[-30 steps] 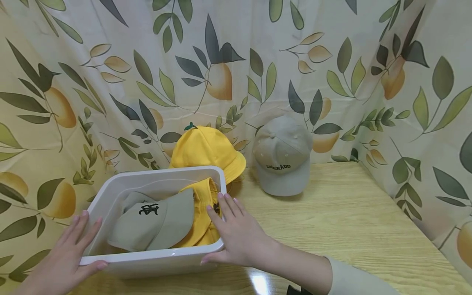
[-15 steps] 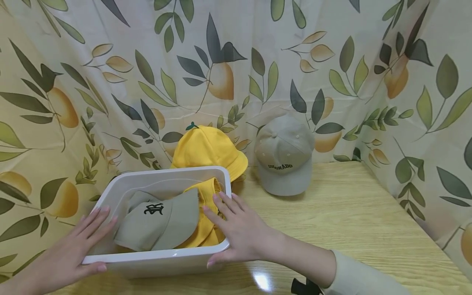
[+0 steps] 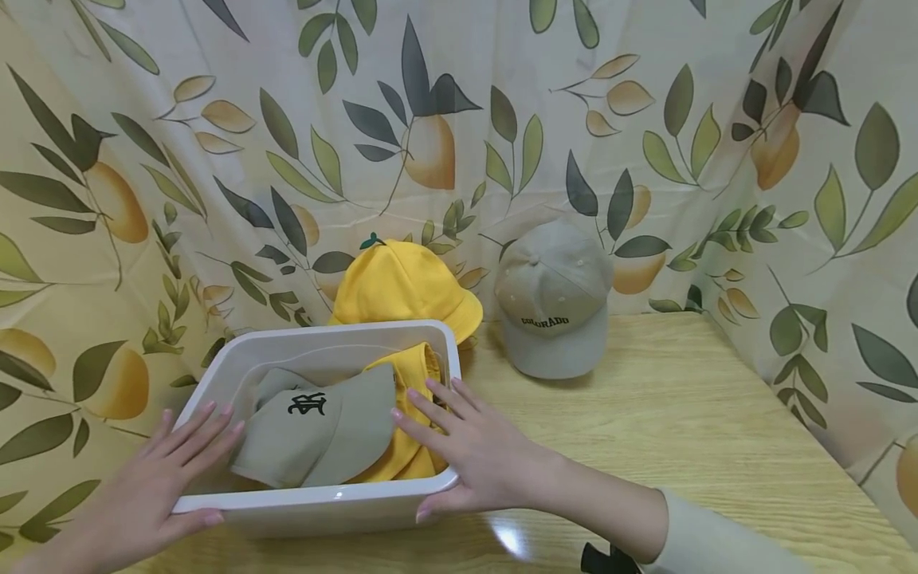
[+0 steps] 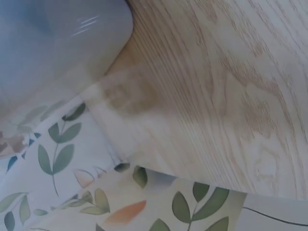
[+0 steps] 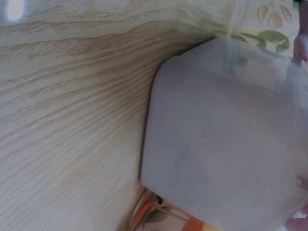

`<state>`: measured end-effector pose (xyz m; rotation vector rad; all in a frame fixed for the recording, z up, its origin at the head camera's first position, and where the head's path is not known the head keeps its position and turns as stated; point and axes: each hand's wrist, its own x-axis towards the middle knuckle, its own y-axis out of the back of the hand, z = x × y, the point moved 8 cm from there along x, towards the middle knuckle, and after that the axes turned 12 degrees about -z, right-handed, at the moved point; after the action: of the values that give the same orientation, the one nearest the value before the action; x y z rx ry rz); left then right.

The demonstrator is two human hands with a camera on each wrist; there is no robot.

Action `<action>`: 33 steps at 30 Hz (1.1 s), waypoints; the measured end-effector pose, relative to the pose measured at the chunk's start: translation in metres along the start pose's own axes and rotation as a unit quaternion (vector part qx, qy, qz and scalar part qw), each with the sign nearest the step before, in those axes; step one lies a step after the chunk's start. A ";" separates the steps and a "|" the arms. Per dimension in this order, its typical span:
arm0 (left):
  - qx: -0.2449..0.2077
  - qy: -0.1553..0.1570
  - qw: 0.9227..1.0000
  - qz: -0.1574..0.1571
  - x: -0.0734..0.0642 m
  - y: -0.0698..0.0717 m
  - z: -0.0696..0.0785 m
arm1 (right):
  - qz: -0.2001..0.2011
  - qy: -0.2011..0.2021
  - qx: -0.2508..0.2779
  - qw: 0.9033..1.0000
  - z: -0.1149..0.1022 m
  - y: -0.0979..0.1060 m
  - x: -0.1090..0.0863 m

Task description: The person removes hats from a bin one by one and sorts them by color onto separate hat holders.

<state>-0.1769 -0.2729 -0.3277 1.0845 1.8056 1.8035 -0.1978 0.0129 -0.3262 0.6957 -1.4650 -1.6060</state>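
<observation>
A white plastic bin stands on the table at the left, its side also filling much of the right wrist view. Inside it lie a grey-green baseball cap with black lettering and, on the right, a yellow hat. My left hand rests at the bin's left front corner, fingers straight over the side and thumb along the front rim. Over the right rim spread the straight fingers of my right hand, its thumb outside at the front corner.
Behind the bin sits another yellow hat with a green sprout on top. A pale grey "COLORADO" cap stands to its right against the patterned curtain. The wooden table extends to the right.
The bin has slid slightly to the right with both hands staying on it and the hats inside. The two hats behind it have stayed in place.
</observation>
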 end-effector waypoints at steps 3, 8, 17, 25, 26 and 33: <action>-0.004 0.004 1.000 0.000 0.004 0.001 0.003 | 0.001 0.004 0.005 1.000 0.002 0.002 -0.004; -0.008 0.006 1.000 0.002 0.009 0.001 0.008 | -0.003 0.004 0.014 1.000 0.007 0.000 -0.009; 0.003 -0.002 1.000 0.001 0.022 -0.001 0.018 | 0.015 0.011 0.030 0.999 0.016 0.000 -0.026; 0.004 -0.008 1.000 -0.005 0.027 -0.002 0.028 | 0.027 0.021 0.029 0.999 0.018 0.002 -0.036; 0.002 -0.007 1.000 -0.006 0.028 -0.002 0.028 | 0.028 0.021 0.029 0.999 0.018 0.003 -0.037; -0.015 -0.005 1.000 -0.015 0.034 -0.002 0.034 | 0.036 0.026 0.033 0.998 0.022 0.004 -0.046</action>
<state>-0.1743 -0.2245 -0.3252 1.0478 1.7748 1.7974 -0.1929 0.0634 -0.3250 0.7073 -1.4941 -1.4802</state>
